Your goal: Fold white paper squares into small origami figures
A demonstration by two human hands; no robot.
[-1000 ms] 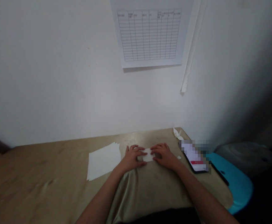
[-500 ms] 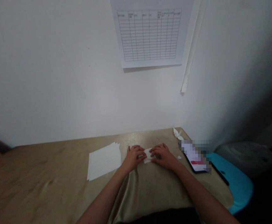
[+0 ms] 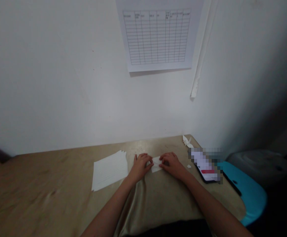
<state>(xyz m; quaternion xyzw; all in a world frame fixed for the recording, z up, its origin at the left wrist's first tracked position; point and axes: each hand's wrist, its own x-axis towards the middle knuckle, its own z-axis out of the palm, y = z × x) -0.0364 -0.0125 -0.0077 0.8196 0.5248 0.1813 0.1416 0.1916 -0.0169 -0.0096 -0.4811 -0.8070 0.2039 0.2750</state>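
Observation:
A small folded piece of white paper [image 3: 156, 167] lies on the table between my two hands. My left hand [image 3: 141, 165] pinches its left edge with thumb and forefinger. At the opposite edge, my right hand [image 3: 171, 164] has its thumb and fingertips closed on the paper. Creases run across the part that shows; the edges under my fingers are hidden. Left of my left hand rests a stack of white paper sheets [image 3: 110, 171] with uneven corners.
A phone [image 3: 206, 171], partly blurred out, lies at the table's right side. Behind it is a folded paper figure [image 3: 187, 142], and a paper scrap [image 3: 189, 166] sits beside it. A turquoise stool [image 3: 253, 194] adjoins the table [image 3: 59, 197]. On the wall hangs a printed chart [image 3: 158, 39].
My right hand's fingers have drawn back slightly to the right and come closer together, so more of the small paper shows. My left hand has barely shifted.

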